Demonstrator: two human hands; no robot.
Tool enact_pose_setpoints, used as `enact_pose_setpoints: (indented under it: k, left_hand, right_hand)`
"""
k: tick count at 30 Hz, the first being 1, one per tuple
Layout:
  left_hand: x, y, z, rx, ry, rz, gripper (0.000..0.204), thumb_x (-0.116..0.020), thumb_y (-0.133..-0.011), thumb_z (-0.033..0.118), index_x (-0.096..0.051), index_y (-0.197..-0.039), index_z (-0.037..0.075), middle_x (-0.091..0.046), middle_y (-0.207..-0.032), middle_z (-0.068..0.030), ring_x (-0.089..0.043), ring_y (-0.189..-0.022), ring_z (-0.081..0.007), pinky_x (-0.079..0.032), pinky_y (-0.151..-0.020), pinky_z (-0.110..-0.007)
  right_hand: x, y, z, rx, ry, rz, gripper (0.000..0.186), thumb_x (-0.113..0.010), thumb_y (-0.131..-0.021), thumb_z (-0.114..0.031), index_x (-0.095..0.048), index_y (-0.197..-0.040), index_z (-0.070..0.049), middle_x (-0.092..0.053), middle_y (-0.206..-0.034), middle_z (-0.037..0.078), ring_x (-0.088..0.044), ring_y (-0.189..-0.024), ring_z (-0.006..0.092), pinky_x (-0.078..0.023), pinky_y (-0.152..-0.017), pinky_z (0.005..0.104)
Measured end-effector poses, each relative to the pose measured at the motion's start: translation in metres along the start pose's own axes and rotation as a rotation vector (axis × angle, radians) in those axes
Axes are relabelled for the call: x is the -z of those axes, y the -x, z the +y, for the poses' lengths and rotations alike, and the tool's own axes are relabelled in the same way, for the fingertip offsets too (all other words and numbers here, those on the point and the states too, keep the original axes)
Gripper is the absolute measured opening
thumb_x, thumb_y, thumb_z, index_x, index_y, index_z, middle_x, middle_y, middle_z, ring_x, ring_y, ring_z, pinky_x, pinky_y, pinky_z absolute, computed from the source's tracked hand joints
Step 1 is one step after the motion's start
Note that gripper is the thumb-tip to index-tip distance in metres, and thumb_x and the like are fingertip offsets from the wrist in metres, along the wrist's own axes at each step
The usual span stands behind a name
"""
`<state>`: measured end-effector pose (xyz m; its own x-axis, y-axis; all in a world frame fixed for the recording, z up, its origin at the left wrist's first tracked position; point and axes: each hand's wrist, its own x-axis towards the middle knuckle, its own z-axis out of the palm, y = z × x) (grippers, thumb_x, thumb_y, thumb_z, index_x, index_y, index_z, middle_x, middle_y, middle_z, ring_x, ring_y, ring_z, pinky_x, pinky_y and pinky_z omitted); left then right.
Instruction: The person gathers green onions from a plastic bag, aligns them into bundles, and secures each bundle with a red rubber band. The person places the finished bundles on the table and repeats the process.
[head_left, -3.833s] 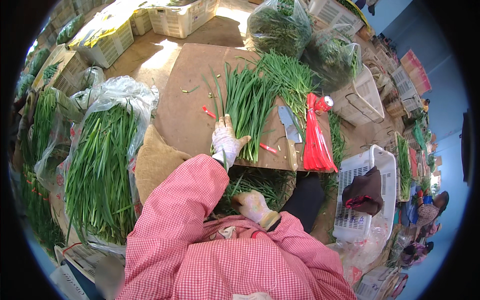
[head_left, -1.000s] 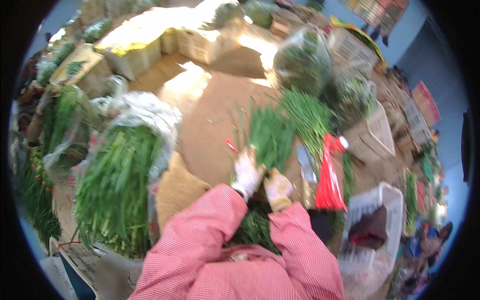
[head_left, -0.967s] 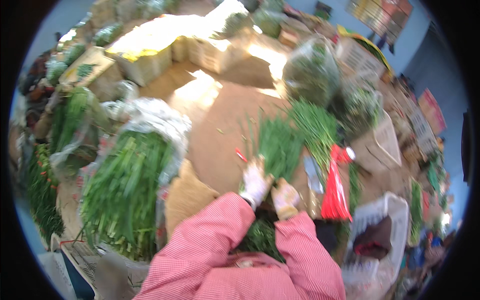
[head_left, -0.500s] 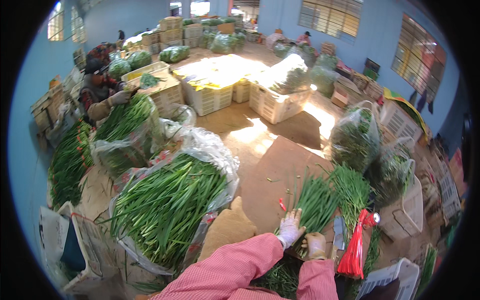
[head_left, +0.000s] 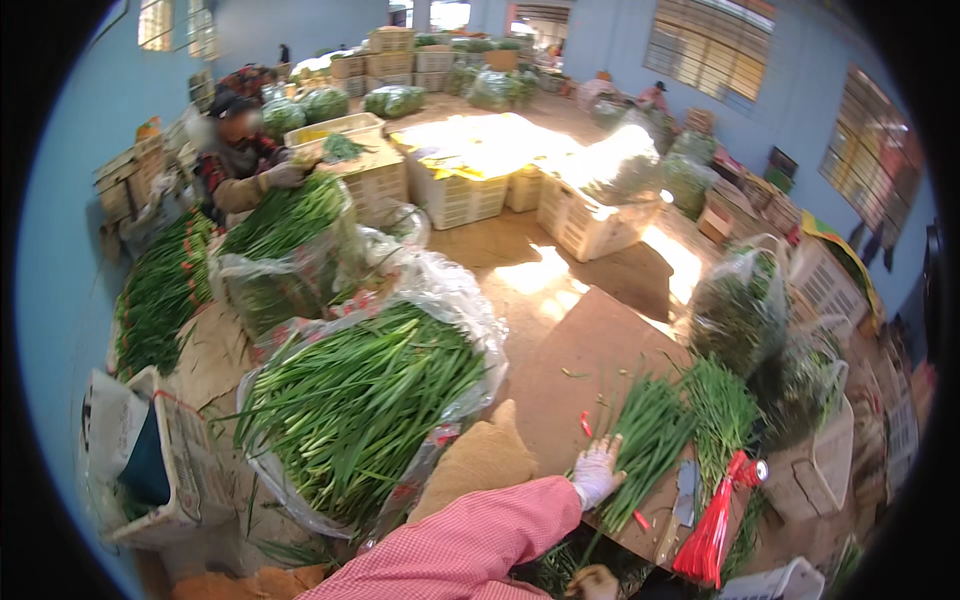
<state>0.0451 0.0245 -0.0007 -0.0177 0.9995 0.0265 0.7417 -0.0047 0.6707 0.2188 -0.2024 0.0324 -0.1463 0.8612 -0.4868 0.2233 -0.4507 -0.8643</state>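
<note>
My left hand [head_left: 597, 470], in a thin whitish glove, lies with fingers spread on the left edge of a bunch of long green leafy stalks [head_left: 650, 425], which look like garlic chives. The bunch rests on a brown board [head_left: 570, 360]. My right hand [head_left: 595, 583] is low, below the board's near edge. Its fingers look curled, and what they hold, if anything, is hidden. Right of the bunch lies a knife [head_left: 686, 490] with a wide blade. Beside it hangs a bundle of red ties [head_left: 710, 530]. A second green bunch [head_left: 722, 405] lies behind the ties.
A plastic-lined heap of green stalks [head_left: 365, 410] stands at my left, a brown cloth [head_left: 475, 460] beside it. Plastic bags of greens [head_left: 740, 305] and a white crate [head_left: 820, 465] line the right. A co-worker [head_left: 240, 160] handles greens at the far left.
My right hand has drawn back from the stalk ends down below the board's edge. My left hand stays on the bunch. The whole view has shifted slightly.
</note>
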Motion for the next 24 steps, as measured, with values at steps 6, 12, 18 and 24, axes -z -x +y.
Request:
enact_pose_setpoints:
  k: [6,12,18,24]
  left_hand:
    - [0.003,-0.001,-0.006,-0.076,0.054,0.005,0.106,-0.072,-0.085,0.061,-0.025,-0.163,0.007,-0.031,-0.165,-0.0223,-0.031,-0.151,-0.0403,-0.03,-0.121,-0.053]
    - [-0.016,-0.009,-0.044,-0.218,1.024,0.189,0.089,-0.078,-0.092,0.042,-0.034,-0.158,0.002,-0.048,-0.15,-0.0252,-0.047,-0.139,-0.0393,-0.038,-0.116,-0.042]
    - [-0.01,-0.006,-0.066,0.001,0.587,0.085,0.087,-0.073,-0.095,0.046,-0.035,-0.158,0.001,-0.041,-0.157,-0.026,-0.038,-0.148,-0.0369,-0.032,-0.121,-0.04]
    - [-0.02,0.011,-0.045,-0.069,0.602,0.06,0.088,-0.073,-0.094,0.045,-0.035,-0.156,-0.005,-0.038,-0.158,-0.0318,-0.036,-0.149,-0.0413,-0.028,-0.123,-0.041]
  right_hand:
    - [-0.005,0.01,0.066,0.054,1.227,0.107,0.021,-0.062,-0.098,-0.025,-0.073,-0.104,-0.008,-0.073,-0.084,0.009,-0.069,-0.073,0.0213,-0.055,-0.068,0.0386]
    - [0.03,-0.022,0.062,0.14,-0.042,0.235,0.011,-0.065,-0.098,-0.008,-0.066,-0.092,0.001,-0.069,-0.075,0.006,-0.063,-0.06,0.0132,-0.051,-0.055,0.0282]
    - [0.051,-0.082,0.01,0.333,0.01,0.637,0.024,-0.071,-0.097,-0.021,-0.073,-0.107,0.0,-0.074,-0.083,0.007,-0.067,-0.074,0.0131,-0.052,-0.07,0.0296]
    - [0.015,-0.131,-0.023,0.255,0.363,0.648,0.046,-0.065,-0.098,-0.028,-0.061,-0.138,-0.004,-0.074,-0.106,0.019,-0.071,-0.091,0.0314,-0.055,-0.084,0.0409]
